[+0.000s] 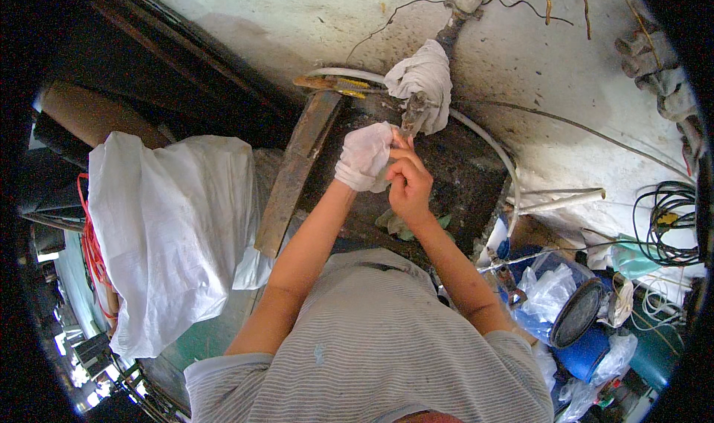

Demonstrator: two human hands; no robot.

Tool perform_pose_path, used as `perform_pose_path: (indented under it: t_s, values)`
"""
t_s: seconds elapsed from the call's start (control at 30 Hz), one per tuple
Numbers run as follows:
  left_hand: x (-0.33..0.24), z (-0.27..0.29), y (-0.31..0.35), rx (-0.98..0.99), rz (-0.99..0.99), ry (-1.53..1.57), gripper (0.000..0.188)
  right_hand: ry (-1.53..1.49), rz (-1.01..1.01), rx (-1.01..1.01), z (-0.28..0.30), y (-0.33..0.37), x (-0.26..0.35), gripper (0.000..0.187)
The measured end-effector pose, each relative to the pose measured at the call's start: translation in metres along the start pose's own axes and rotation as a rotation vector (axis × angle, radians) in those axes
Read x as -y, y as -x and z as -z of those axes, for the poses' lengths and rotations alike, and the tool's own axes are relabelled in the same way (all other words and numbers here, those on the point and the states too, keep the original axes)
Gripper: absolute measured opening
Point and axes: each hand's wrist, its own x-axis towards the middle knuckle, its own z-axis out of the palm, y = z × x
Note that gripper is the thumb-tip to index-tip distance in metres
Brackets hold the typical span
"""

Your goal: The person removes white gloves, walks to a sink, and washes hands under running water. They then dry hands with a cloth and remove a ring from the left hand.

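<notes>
Right hand [410,183]: one, bare; fingers bent against one white cloth [358,168], just below the pipe fitting [417,112]; I can't tell whether they pinch.
Left hand [370,149]: one, cloth-covered; fingers hidden from me.
Rag [425,72]: one, atop the fitting.
Brush [352,88]: one, left of it.

A dark, dirty bench or sink [472,174], hard to tell which, stands by the wall [565,73]. A brown board [301,170] runs along its left side. A yellow brush [351,88] lies at the back left corner. Small crumpled green-grey scraps [399,226] lie near the front.
</notes>
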Motion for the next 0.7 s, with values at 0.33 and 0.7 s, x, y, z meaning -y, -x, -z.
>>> perform_pose_path:
  t_s: [0.33,0.7]
  values:
    - [-0.013,-0.005,-0.006,-0.023,-0.089,-0.451,0.015,-1.105,-0.564,-0.241,-0.006,0.01,-0.018,0.015]
    - [-0.014,-0.001,0.003,-0.121,0.022,0.048,0.017,0.005,-0.045,0.089,0.009,-0.001,-0.01,0.013]
